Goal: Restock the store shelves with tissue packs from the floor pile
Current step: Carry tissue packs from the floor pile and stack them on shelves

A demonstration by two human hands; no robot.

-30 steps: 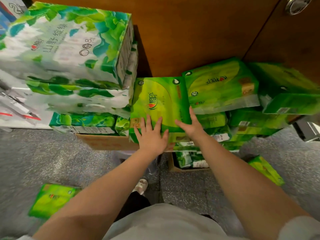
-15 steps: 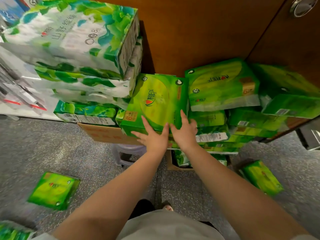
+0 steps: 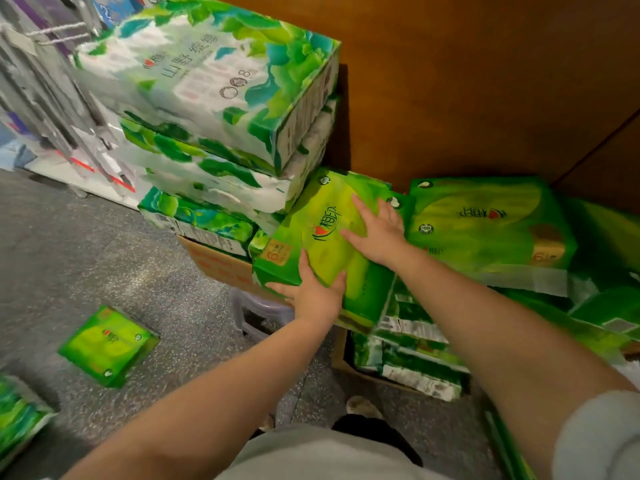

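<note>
Since a second ago the right hand point(image 3: 377, 233) has slid up from the pack's near edge onto its top face, and the view has swung left. The green tissue pack point(image 3: 325, 237) is lying tilted on the stack, wedged between the white-and-green cartons point(image 3: 221, 95) and a neighbouring green pack point(image 3: 485, 223). The right hand is pressing flat, fingers spread; the left hand point(image 3: 315, 292) is cupping the near lower edge, thumb on top. This looks like seating the pack in place. Next it likely needs a firm push to level it, then a reach toward the loose pack point(image 3: 107, 344) on the floor point(image 3: 104, 258).
</note>
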